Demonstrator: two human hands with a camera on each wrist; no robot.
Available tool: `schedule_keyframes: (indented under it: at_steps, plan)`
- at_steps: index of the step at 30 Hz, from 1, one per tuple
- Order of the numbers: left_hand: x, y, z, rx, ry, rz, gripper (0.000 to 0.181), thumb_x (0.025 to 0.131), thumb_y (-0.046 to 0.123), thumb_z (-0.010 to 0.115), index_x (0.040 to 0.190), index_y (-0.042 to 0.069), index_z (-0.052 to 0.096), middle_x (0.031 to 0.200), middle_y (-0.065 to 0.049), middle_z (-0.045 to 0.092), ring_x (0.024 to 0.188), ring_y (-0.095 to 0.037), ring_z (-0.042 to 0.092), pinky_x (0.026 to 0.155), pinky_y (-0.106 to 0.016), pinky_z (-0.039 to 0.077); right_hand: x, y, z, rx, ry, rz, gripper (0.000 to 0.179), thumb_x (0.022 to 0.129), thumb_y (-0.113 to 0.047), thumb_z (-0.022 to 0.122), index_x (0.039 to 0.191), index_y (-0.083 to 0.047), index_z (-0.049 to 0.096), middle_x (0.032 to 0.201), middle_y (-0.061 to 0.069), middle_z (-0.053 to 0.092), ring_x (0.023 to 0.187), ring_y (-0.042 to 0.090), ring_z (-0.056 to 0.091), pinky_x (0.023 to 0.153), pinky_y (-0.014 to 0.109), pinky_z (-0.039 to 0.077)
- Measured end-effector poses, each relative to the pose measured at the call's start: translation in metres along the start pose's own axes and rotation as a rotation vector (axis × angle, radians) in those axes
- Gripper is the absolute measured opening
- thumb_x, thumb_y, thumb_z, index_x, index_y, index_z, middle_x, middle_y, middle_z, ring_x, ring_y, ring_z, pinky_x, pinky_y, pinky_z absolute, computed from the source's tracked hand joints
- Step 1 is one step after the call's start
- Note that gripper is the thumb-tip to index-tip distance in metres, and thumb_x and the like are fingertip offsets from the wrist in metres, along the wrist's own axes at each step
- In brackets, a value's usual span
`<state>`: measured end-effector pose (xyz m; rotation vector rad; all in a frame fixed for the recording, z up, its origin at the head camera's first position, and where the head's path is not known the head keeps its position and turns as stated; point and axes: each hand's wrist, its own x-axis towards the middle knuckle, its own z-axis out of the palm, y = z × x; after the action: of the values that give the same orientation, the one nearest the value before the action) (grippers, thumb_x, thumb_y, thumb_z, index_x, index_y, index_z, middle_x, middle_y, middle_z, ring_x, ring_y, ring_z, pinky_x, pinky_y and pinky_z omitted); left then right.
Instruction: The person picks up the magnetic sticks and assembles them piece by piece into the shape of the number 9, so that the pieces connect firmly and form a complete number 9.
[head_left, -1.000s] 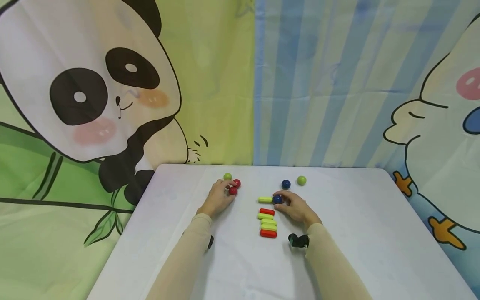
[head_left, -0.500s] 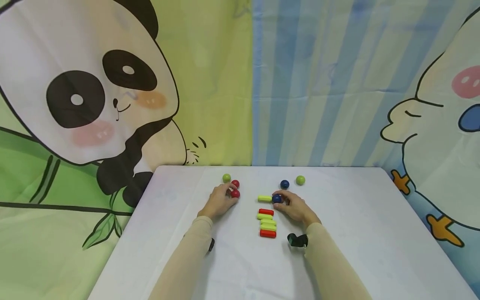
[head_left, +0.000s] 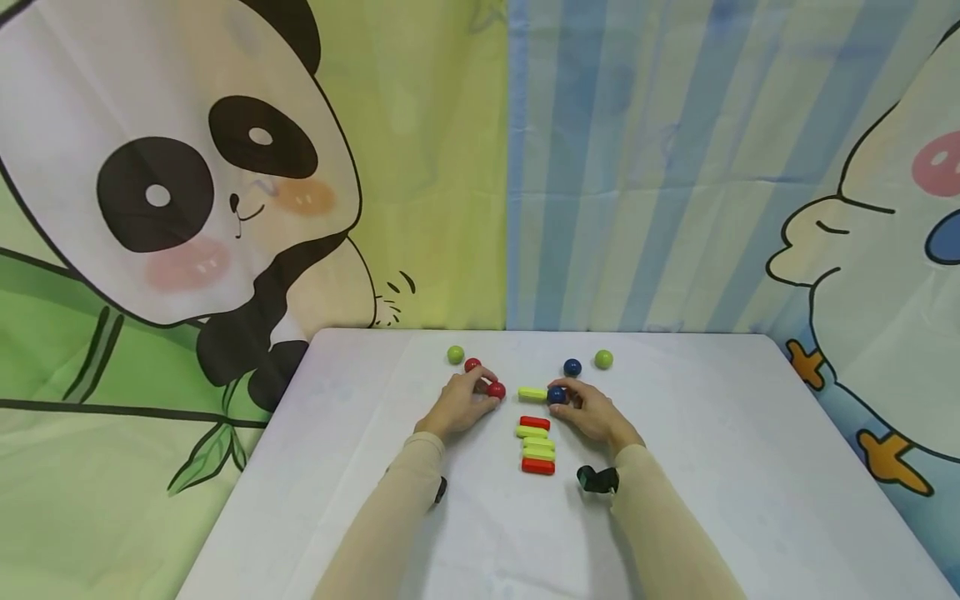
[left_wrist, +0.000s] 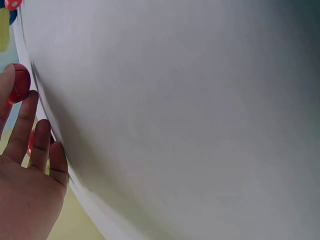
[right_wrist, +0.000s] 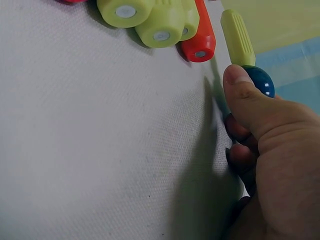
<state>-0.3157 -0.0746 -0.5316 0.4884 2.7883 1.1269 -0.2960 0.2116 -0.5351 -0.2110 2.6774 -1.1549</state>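
My left hand [head_left: 459, 405] pinches a glossy red ball [head_left: 497, 390] between thumb and fingers, just left of the yellow-green rod. In the left wrist view the same red ball [left_wrist: 20, 84] shows at the thumb, the other fingers spread loosely. My right hand [head_left: 595, 413] pinches a dark blue ball [head_left: 557, 395]. The yellow-green rod [head_left: 532, 393] meets that ball end-on and points left toward the red ball. In the right wrist view the rod [right_wrist: 238, 37] sticks out from the blue ball [right_wrist: 261, 81], beyond the thumb.
Between the forearms lie several short rods in a column, among them a red rod [head_left: 537, 467] and a yellow-green rod [head_left: 538, 443], with pale discs on their ends. Behind the hands sit another red ball [head_left: 472, 365], a blue ball [head_left: 572, 367] and green balls [head_left: 455, 355].
My left hand has carried the red ball rightward, away from the other red ball and close to the rod's free end. The right hand keeps the blue ball and rod nearly where they were.
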Motion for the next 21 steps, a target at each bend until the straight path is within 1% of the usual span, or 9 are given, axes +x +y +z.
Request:
schedule_keyframes:
  at_steps: [5,10,12,17,21]
  plan:
    - [0.003,0.007,0.007,-0.009,-0.002,0.019,0.030,0.095,0.023,0.074,0.122,0.022,0.061,0.111,-0.002,0.071,0.113,-0.025,0.060,0.103,-0.052,0.043,0.000,0.001,0.000,0.004,-0.004,0.003,0.040,0.098,-0.034,0.071,0.136,-0.026,0.061,0.101,0.004,0.053,0.092,0.023,0.048,0.077,0.038,0.036]
    - [0.007,0.011,0.011,-0.006,-0.010,0.005,0.031,0.096,0.025,0.074,0.123,0.024,0.061,0.111,0.000,0.070,0.112,-0.024,0.058,0.102,-0.052,0.043,-0.001,-0.001,-0.002,-0.003,-0.001,0.023,0.042,0.098,-0.035,0.071,0.138,-0.028,0.060,0.103,0.004,0.053,0.094,0.023,0.049,0.078,0.038,0.037]
    - [0.008,0.011,0.013,-0.008,-0.014,0.004,0.031,0.096,0.027,0.074,0.124,0.025,0.061,0.112,0.000,0.069,0.113,-0.023,0.058,0.103,-0.051,0.044,-0.001,-0.002,-0.002,-0.004,0.010,0.029,0.042,0.098,-0.034,0.071,0.137,-0.028,0.061,0.103,0.005,0.054,0.095,0.024,0.049,0.079,0.039,0.037]
    - [0.012,0.008,0.014,-0.035,-0.022,-0.003,0.031,0.097,0.026,0.073,0.124,0.026,0.059,0.116,0.000,0.069,0.114,-0.023,0.060,0.105,-0.051,0.044,0.000,-0.004,0.001,-0.007,0.026,0.027,0.041,0.098,-0.034,0.072,0.137,-0.028,0.061,0.101,0.004,0.054,0.093,0.023,0.049,0.083,0.044,0.032]
    - [0.014,0.006,0.016,-0.060,-0.044,-0.015,0.031,0.097,0.026,0.073,0.124,0.027,0.059,0.118,0.000,0.069,0.117,-0.022,0.061,0.107,-0.050,0.044,0.000,-0.002,0.003,-0.013,0.032,0.022,0.042,0.097,-0.035,0.072,0.137,-0.029,0.061,0.099,0.002,0.054,0.091,0.022,0.048,0.087,0.048,0.029]
